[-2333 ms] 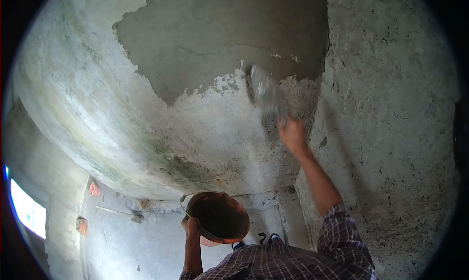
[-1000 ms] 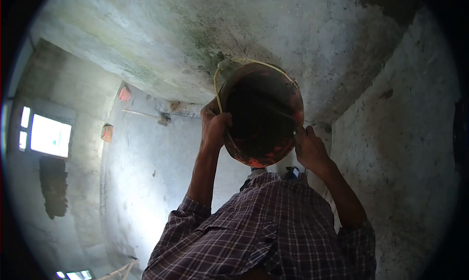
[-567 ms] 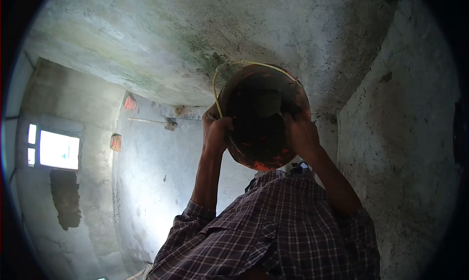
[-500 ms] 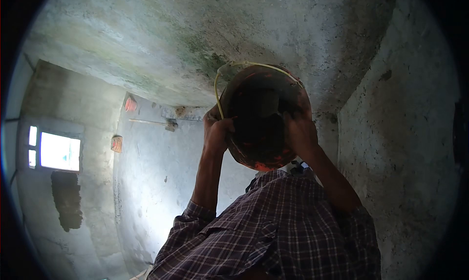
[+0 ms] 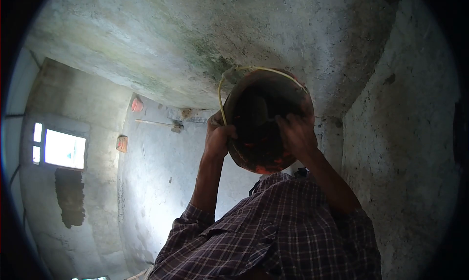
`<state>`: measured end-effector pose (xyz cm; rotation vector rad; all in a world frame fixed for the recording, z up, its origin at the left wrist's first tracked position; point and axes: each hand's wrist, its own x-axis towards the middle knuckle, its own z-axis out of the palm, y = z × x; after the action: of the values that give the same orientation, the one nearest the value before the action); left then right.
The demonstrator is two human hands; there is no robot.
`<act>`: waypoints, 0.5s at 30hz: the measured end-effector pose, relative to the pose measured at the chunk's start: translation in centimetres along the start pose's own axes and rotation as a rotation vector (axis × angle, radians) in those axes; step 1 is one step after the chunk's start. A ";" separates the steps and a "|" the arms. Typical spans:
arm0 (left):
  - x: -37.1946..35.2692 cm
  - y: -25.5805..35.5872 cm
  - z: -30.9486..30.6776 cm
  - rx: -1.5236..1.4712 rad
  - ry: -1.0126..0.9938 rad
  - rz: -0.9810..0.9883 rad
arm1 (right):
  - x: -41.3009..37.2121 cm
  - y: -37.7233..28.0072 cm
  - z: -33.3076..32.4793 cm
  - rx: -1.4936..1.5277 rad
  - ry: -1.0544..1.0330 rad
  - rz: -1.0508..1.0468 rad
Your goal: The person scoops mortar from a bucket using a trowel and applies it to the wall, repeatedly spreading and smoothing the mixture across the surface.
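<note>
A bucket, reddish and caked with dark residue, is tilted so that its mouth faces me. Its yellowish handle loops over the upper left of the rim. Closed on the left rim, thumb over the edge, is my left hand. My right hand reaches into the mouth with its fingers curled round the grip of a trowel. The trowel's flat blade shows dimly against the dark inside. What lies deeper in the bucket is too dark to make out.
A rough, stained plaster wall rises close in front, and another wall stands at right. On the floor lie a long-handled tool, a red bucket and a bag. A bright window is at left.
Inside the bucket my right hand and the trowel have shifted a little to the left. The left hand keeps its hold on the rim. The whole view has shifted slightly.
</note>
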<state>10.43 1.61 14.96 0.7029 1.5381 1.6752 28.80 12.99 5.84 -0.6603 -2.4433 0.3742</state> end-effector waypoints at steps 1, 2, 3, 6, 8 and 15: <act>-0.1 0.1 -0.2 0.001 0.003 -0.008 | -0.2 -0.1 0.1 0.019 0.004 -0.021; -0.3 0.1 -0.4 0.002 0.007 -0.017 | -0.4 -0.3 0.1 0.024 0.002 -0.021; 0.1 0.1 -0.7 0.003 0.004 -0.015 | -0.4 -0.4 -0.2 0.038 0.022 -0.055; 0.4 -0.1 -1.2 -0.003 0.002 -0.029 | -1.3 -1.3 -0.7 0.086 0.036 -0.068; 0.0 -0.1 -0.5 -0.045 0.042 0.040 | -1.7 -2.1 -1.0 0.118 0.048 -0.053; -0.1 -0.9 -0.1 0.004 0.076 0.066 | -3.0 -4.1 -2.0 0.433 0.038 0.115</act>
<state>10.58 1.46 14.06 0.7058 1.5865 1.7661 30.67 8.21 7.70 -0.6079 -2.1896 0.8958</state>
